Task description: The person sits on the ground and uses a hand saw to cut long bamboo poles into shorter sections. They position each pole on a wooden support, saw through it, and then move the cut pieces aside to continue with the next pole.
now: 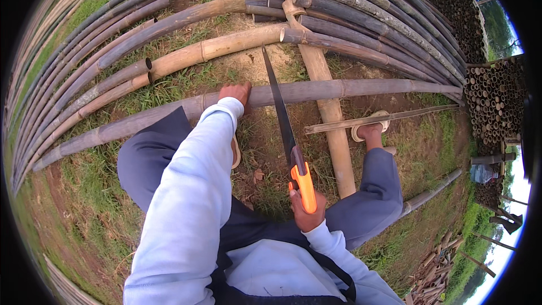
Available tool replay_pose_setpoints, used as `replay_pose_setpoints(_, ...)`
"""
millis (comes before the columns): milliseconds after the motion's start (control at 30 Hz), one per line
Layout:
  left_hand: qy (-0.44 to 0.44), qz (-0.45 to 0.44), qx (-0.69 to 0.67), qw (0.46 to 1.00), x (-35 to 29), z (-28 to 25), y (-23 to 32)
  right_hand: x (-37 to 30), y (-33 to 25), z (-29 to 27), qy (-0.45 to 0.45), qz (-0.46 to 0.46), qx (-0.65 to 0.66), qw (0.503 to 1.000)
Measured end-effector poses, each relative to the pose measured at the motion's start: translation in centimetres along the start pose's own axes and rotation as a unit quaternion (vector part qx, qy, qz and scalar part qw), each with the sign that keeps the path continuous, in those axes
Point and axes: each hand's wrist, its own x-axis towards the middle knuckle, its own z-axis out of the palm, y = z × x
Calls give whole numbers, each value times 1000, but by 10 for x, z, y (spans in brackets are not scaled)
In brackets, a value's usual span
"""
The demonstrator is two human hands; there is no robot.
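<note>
My right hand (309,214) is wrapped round the orange handle of a hand saw (285,127). Its long dark blade points away from me and lies over a bamboo pole (350,87); whether the teeth touch it I cannot tell. Just left of the blade, my left hand (236,93) grips that pole from above, its fingers curled over the far side. The grey-brown pole runs from left to right in front of my legs. Further right it crosses a thick tan bamboo support (333,130) lying lengthwise on the ground.
Many bamboo poles (361,11) are heaped at the far right, with more rows (107,39) at the left. Sawdust (262,65) covers ground beyond the pole. A thin strip (384,118) lies by my right foot. Stacked cut bamboo (494,101) and a water jug (481,173) stand at right.
</note>
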Motion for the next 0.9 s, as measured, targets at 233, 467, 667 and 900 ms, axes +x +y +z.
replay_pose_setpoints(233,67,3,-2,998,-3,6,3,80,-22,22,-5,-5,-7,1000)
replay_pose_setpoints(467,27,24,-6,999,-8,-11,1,61,12,24,13,-51,36,998)
replay_pose_setpoints(667,29,7,-12,999,-1,4,1,-13,-25,-13,-11,-20,-28,999)
replay_pose_setpoints(900,22,9,-7,1000,-8,-9,0,145,-1,52,31,-141,-23,989)
